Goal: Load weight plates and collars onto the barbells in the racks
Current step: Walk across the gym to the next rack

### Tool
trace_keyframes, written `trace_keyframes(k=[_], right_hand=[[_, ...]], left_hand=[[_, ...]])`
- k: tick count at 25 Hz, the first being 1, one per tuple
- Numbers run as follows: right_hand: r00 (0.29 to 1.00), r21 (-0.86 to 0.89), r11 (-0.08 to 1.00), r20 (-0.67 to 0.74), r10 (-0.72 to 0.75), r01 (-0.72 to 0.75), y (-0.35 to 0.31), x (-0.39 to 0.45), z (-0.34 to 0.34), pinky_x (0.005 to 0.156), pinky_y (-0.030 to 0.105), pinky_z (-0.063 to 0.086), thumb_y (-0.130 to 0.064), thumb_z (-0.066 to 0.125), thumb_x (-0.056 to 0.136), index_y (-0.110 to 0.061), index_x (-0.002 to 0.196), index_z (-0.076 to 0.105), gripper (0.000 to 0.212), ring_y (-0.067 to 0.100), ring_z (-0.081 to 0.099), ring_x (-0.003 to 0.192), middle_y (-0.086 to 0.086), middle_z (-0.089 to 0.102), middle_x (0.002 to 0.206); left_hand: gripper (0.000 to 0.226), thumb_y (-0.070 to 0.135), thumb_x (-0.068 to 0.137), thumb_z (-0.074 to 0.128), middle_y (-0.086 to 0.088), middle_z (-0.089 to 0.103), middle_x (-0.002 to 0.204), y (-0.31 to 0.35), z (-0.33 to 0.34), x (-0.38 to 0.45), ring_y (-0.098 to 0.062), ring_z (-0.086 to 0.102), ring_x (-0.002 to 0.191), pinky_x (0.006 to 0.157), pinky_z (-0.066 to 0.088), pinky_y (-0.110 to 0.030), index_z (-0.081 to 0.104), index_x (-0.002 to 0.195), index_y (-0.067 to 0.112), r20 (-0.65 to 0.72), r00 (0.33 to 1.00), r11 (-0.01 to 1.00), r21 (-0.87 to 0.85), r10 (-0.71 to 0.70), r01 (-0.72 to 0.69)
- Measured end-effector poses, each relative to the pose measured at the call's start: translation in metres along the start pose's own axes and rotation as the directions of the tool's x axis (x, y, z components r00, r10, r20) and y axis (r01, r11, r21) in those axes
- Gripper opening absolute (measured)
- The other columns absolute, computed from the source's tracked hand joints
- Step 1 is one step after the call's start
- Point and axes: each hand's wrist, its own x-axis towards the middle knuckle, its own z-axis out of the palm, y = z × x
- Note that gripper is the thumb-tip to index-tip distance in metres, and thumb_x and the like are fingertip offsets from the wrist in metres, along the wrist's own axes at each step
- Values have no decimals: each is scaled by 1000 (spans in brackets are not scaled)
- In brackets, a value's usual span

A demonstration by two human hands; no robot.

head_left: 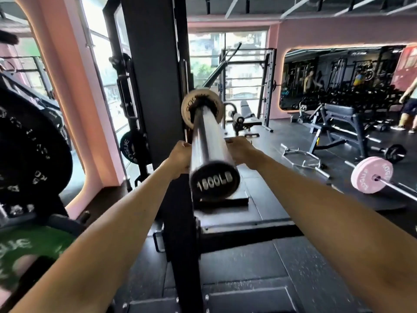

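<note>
A chrome barbell sleeve [206, 141] points straight at me, its black end cap [214, 180] marked in pounds. At the sleeve's far end sits a small cream weight plate [187, 105] with a dark collar [204, 107] against it. My left hand [180, 155] is at the left side of the sleeve with curled fingers. My right hand [240, 150] is at the right side, fingers bent in toward the bar. The sleeve hides the fingertips of both hands. The bar rests in a black rack upright [155, 71].
Black plates [29, 143] and a green plate [24, 251] hang on storage pegs at the left. A pink-plated barbell [371, 175] lies on the floor at the right, behind it benches [338, 116] and a person [408, 102]. The rack's base frame [225, 231] lies below the sleeve.
</note>
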Motion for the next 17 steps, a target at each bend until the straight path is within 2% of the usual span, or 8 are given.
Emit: trace_keyframes(k=[1, 3, 5, 7, 9, 11, 14, 17], right_hand=[[1000, -70, 998, 26, 6, -4, 16, -12, 5, 62, 29, 45, -24, 48, 96, -12, 83, 58, 20, 22, 52, 67, 7, 54, 74], [997, -196, 980, 67, 41, -28, 52, -47, 17, 66, 31, 47, -29, 51, 95, -14, 94, 63, 19, 21, 54, 75, 5, 56, 78], [987, -291, 955, 123, 102, -63, 96, -90, 31, 65, 27, 45, -32, 52, 95, -13, 104, 65, 25, 19, 54, 74, 1, 56, 75], [963, -402, 913, 210, 166, -69, 140, -141, 48, 70, 28, 44, -32, 51, 96, -13, 105, 66, 27, 20, 56, 79, 3, 59, 82], [929, -488, 869, 278, 245, -83, 190, -193, 65, 79, 28, 43, -32, 50, 95, -12, 102, 68, 28, 21, 59, 89, 5, 63, 92], [888, -558, 826, 334, 316, -84, 235, -247, 84, 81, 29, 43, -32, 47, 95, -10, 100, 68, 31, 25, 61, 100, 11, 66, 100], [800, -590, 801, 435, 415, -95, 297, -341, 111, 83, 29, 42, -31, 47, 97, -6, 107, 69, 35, 27, 60, 111, 15, 67, 116], [694, -592, 787, 493, 525, -174, 347, -432, 132, 84, 25, 41, -31, 50, 96, -12, 116, 67, 33, 22, 59, 111, 10, 66, 122]], left_hand=[[32, 25, 95, 54, -10, 60, 97, -24, 3, -11, -14, 58, 68, 55, 54, -25, 49, 125, 14, 37, 999, 997, 63, -36, 34], [36, 38, 89, 61, -8, 62, 92, -70, 17, -42, -19, 61, 73, 60, 56, -31, 50, 115, 15, 51, 992, 978, 180, -114, 104], [29, 42, 90, 61, -5, 61, 84, -117, 36, -86, -18, 59, 66, 58, 53, -29, 51, 101, 17, 46, 981, 947, 273, -187, 168], [25, 41, 90, 61, -3, 57, 77, -171, 53, -133, -15, 52, 57, 52, 47, -26, 49, 91, 19, 67, 958, 907, 346, -280, 241], [22, 38, 90, 61, -3, 57, 76, -226, 71, -186, -17, 53, 60, 50, 46, -25, 52, 91, 19, 89, 926, 842, 454, -368, 291], [23, 37, 92, 59, -4, 58, 77, -269, 87, -245, -19, 56, 66, 54, 49, -26, 57, 97, 15, 134, 899, 784, 554, -416, 280], [28, 38, 93, 55, -9, 55, 75, -329, 108, -337, -24, 56, 68, 59, 51, -32, 59, 90, 11, 209, 816, 703, 645, -539, 300], [38, 46, 94, 50, -9, 52, 74, -381, 120, -418, -28, 56, 70, 61, 54, -37, 51, 76, 12, 256, 685, 577, 763, -682, 291]])
